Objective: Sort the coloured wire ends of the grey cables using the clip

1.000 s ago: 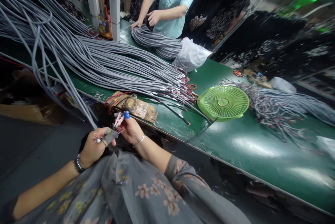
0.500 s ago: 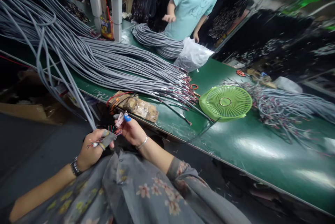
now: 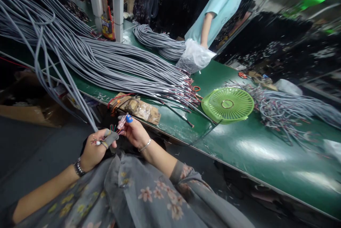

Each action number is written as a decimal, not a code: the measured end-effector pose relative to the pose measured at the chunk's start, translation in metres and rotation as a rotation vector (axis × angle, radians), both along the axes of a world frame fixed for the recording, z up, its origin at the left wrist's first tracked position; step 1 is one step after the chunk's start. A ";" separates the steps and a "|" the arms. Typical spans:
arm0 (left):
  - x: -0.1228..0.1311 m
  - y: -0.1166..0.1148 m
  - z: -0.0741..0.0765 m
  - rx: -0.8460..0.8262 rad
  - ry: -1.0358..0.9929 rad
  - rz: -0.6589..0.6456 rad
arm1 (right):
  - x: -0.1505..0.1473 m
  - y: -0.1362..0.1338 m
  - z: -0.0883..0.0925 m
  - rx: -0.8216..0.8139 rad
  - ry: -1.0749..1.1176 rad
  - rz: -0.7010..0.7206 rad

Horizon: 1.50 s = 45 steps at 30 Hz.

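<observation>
- Across the bench, the co-worker (image 3: 213, 11) has shifted rightward, from handling the coil of grey cable (image 3: 157, 41) to having one hand (image 3: 204, 45) at the plastic bag (image 3: 193, 57); the seated person's two hands have barely moved.
- Left hand (image 3: 94, 150) is closed firmly round the ends of a few grey cables (image 3: 86, 112), which hang down to it from over the bench edge.
- Right hand (image 3: 135, 134), a blue finger cover (image 3: 129, 118) on one digit, pinches a small pink tool (image 3: 122, 122) just beside the left; it's too blurred for me to name better.
- Between them, thin coloured wires (image 3: 113, 127) stand out, already fanned apart. I'd judge this end partway through, with the wires bare of jacket and still being worked on.
- More wire tips and a white piece (image 3: 98, 143) poke out past the left hand's far side.
- On the green bench (image 3: 266, 150) lies a large cable pile (image 3: 114, 59), its ends stripped to reddish wires near the green fan (image 3: 227, 103). Whether those are finished or waiting, I can't tell.
</observation>
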<state>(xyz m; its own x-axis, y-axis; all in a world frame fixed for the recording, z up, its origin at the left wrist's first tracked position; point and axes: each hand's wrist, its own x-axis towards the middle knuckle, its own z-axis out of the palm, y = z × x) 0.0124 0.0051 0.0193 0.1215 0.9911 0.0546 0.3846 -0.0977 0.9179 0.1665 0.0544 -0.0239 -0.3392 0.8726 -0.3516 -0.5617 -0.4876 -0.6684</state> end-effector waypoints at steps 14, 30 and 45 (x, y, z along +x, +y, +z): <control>-0.001 0.001 -0.003 0.016 0.056 -0.023 | 0.000 -0.001 -0.003 0.044 0.028 -0.001; -0.021 -0.009 -0.027 0.154 0.202 -0.081 | 0.002 -0.024 0.000 0.145 -0.202 0.212; -0.013 -0.007 -0.003 0.086 0.130 -0.077 | 0.006 -0.014 -0.013 -0.048 -0.013 0.138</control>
<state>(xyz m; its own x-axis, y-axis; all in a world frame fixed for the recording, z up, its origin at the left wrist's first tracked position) -0.0008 -0.0014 0.0164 0.2087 0.9709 0.1176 0.4883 -0.2076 0.8477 0.1728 0.0406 -0.0372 -0.4497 0.8002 -0.3968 -0.4790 -0.5911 -0.6490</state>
